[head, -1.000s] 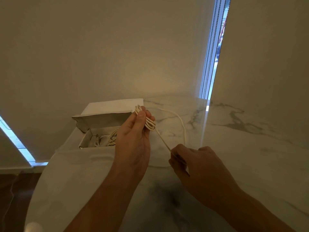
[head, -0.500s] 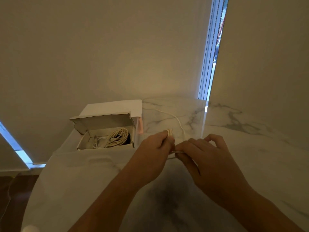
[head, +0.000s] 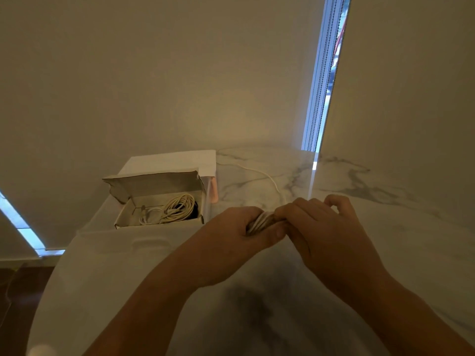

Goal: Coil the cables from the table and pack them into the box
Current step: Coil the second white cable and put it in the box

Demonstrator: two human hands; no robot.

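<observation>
1. Nearest: two bare forearms come up from 6 o'clock over the white marble-look table w/ grey veins (head: 257, 317); a dark smudgy grey patch sits on the tabletop between them.
2. Left hand (head: 236, 232), just past centre: fingers curled round a small bundle of coiled cream-white cable (head: 259, 222), thumb lying across the front of it. Firm hold, not spread at all.
3. Right hand (head: 326, 227), at 3 o'clock of the left and touching it: thumb + fingers bent in onto the same bundle from the other side, pinching it. Outer fingers are arched up off the table. The two hands meet over the coil, so only a few pale loops show between them.
4. A loose tail of the same cable (head: 267, 177) runs off toward 12 o'clock, curving across the marble, then left toward the box corner. Where it joins the bundle is hidden behind the knuckles.
5. At 10 o'clock of the hands, well apart: small open grey-brown cardboard box (head: 154, 222), flap lid (head: 154, 187) standing up at the back. Inside, a coiled cream cable (head: 180, 206) at its right end + a thinner white cable (head: 150, 217) to its left.
6. Behind the box: flat white sheet or panel (head: 174, 163); can't tell what it is.
7. Farthest: plain beige wall (head: 154, 73), and at 1 o'clock a bright window slit w/ bead chains (head: 323, 86) hanging.
</observation>
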